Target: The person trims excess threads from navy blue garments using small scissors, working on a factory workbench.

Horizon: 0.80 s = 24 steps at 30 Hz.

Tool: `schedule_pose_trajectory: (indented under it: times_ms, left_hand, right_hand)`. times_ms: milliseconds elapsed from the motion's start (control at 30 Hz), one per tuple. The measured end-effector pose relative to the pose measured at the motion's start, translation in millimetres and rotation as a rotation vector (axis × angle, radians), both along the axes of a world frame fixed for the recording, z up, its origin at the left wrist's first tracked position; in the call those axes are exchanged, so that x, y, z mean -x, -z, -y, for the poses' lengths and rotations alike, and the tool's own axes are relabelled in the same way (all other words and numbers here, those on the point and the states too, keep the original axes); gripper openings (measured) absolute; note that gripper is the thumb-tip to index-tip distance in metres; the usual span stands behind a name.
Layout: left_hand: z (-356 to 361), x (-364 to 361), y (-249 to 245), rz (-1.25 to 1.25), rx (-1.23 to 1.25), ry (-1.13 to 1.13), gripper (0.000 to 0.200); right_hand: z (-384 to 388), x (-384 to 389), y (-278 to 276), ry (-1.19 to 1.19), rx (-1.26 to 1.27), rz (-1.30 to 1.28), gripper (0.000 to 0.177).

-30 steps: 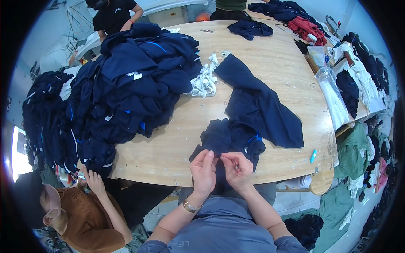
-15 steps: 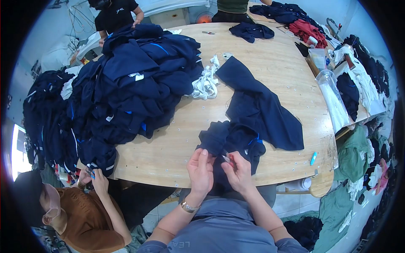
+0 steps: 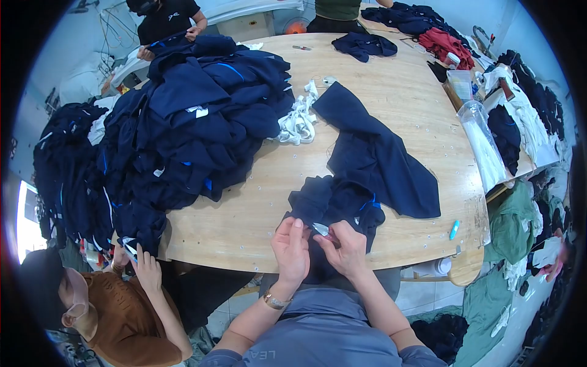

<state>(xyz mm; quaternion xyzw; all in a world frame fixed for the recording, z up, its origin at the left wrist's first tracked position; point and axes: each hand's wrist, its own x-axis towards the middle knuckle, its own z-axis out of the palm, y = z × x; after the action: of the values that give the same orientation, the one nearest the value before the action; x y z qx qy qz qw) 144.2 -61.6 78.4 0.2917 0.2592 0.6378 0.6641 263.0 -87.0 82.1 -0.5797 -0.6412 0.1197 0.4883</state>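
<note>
Left hand (image 3: 292, 248) closed on fold of navy garment (image 3: 333, 202), cloth pinched between thumb and fingers. Small clipper (image 3: 322, 230) gripped in right hand (image 3: 350, 248), tip just beside left fingertips. Garment bunched directly beyond fingers, at table (image 3: 397, 104) edge. Trimming judged unfinished on this piece. Big navy pile (image 3: 195, 116) seen far beyond fingers, to left; whether already trimmed cannot be told.

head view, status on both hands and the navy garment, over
Left hand pinching navy garment. Right hand holding small tool at the fabric. Nothing between hands; garment pile lies apart, to the left.
</note>
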Motion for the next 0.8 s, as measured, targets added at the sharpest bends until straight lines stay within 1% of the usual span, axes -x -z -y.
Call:
schedule_pose_trajectory:
  times_ms: [333, 433, 633, 733, 800]
  left_hand:
    - [-0.4, -4.3, -8.3, -0.020, 0.034, -0.044, 0.016]
    - [0.7, -3.3, -7.9, 0.010, 0.019, -0.021, 0.012]
    - [2.6, -5.1, -4.2, -0.061, 0.019, -0.076, 0.008]
    - [4.9, -0.8, 5.5, -0.146, -0.014, -0.072, 0.013]
    - [5.2, -0.8, 5.7, -0.172, -0.045, -0.085, 0.011]
  right_hand:
    - [1.3, -2.4, 1.9, -0.004, -0.008, 0.015, 0.028]
    - [0.8, -1.7, -1.1, -0.008, -0.009, 0.020, 0.028]
    - [1.0, -1.7, -2.6, -0.007, -0.013, 0.013, 0.028]
    - [1.6, -1.9, -5.1, -0.007, -0.019, 0.027, 0.029]
    - [1.6, -1.9, -6.7, -0.010, -0.020, 0.038, 0.029]
